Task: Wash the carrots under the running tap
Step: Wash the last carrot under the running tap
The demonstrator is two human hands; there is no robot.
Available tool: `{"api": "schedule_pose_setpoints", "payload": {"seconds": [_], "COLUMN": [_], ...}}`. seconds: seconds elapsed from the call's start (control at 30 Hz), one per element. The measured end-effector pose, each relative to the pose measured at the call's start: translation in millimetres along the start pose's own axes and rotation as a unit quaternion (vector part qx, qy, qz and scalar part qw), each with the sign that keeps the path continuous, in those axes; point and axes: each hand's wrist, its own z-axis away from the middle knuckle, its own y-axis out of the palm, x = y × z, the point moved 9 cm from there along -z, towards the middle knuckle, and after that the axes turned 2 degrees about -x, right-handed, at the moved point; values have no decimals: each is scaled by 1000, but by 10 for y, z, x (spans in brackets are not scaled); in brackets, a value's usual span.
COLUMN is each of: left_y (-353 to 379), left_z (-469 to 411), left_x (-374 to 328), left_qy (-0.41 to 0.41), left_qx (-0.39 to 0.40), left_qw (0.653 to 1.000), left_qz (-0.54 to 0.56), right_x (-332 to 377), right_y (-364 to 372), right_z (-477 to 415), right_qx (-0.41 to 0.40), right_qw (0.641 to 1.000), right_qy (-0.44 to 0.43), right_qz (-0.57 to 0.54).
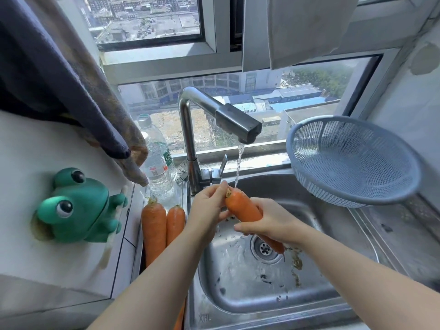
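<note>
**Step in hand:** rinsing of one carrot. The tap [215, 115], centre of frame, is running. A thin water stream [238, 163] falls onto the stem end of the held carrot [240, 207]. This carrot lies tilted over the sink [333, 236], stem end up toward the spout, tip down near the drain [264, 249].

**Left hand** [207, 210]: its fingers [221, 188] pinch the stem end, thumb below.

**Right hand** [271, 222]: its fingers [246, 227] are curled round the carrot's middle and cover much of the lower half. The tip shows beneath the wrist.

**Other items:** Two carrots [154, 225] lie side by side at centre left, on the tabletop strip just beside the sink's left rim, apart from the water. Whether they are washed cannot be told; they are judged as waiting. A blue colander [352, 163] leans at the right, empty so far as seen.

**Assessment:** the task appears to be in its early part, with one of three carrots under water. The next move calls for turning the carrot in the stream and sliding the right hand's grip, so the covered lower half gets wet and rubbed. Wet skin is likely slippery; a firm hold is advised.
</note>
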Motion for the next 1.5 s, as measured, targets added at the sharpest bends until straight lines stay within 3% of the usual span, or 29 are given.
{"api": "schedule_pose_setpoints", "payload": {"seconds": [0.13, 0.37, 0.53, 0.8, 0.93, 1.0, 1.1, 1.3, 1.4, 1.5], "left_y": [2, 121, 105, 100, -22, -147, -193, -203, -179, -268], "left_z": [43, 119, 40, 59, 174, 244, 358, 435, 481, 549], "left_x": [68, 75, 39, 84, 246, 366, 480, 627, 627, 479], "left_qy": [-47, -67, -96, -159, -208, -225, -201, -130, -119, -103], "left_qx": [12, 67, 18, -81, -40, -25, 3, -14, 11, 38], "left_qw": [998, 995, 994, 982, 977, 972, 966, 953, 957, 959], "left_qz": [35, 30, 56, 59, 29, -68, -161, -273, -264, -262], "right_x": [-7, -71, 22, 54, 10, -72, -121, -264, -199, -44], "right_y": [69, 184, 202, 322, 244, 73, -254, -306, -262, -107], "right_z": [22, -12, -42, -59, -88, -139, -73, 167, 281, 326], "right_qx": [53, 45, 69, 116, 45, -49, -174, -211, -241, -207], "right_qw": [994, 970, 965, 916, 904, 930, 977, 975, 967, 975], "right_qy": [31, 84, 77, 134, 139, 108, 71, 61, 24, -11], "right_qz": [-86, -225, -241, -360, -402, -349, -104, 45, 77, 81]}}
